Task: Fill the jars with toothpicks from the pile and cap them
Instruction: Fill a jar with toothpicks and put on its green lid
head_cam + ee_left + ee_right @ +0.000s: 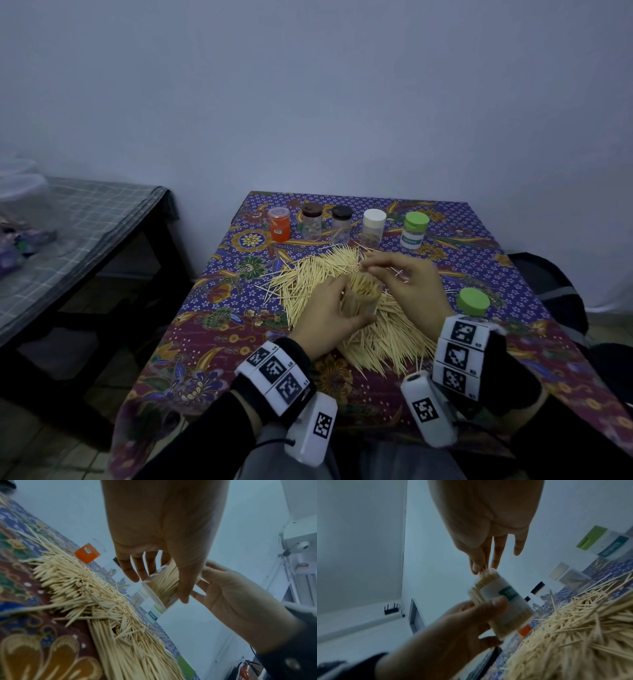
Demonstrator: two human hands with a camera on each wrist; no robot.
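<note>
1. Left hand: wrapping thumb and fingers around the open jar, holding it tilted above the toothpick pile at table centre.
2. Right hand: hovering at the jar's 1 o'clock, thumb and forefinger pinching toothpicks at the packed mouth, other fingers extending.
3. Green cap: lying at 3 o'clock.
4. Five capped jars: standing at 12 o'clock.

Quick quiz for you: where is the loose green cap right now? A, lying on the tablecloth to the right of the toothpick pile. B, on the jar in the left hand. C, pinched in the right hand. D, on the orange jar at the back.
A: the green cap lies on the tablecloth right of the toothpick pile, while the left hand holds the open jar and the right hand pinches toothpicks at its mouth.
</note>
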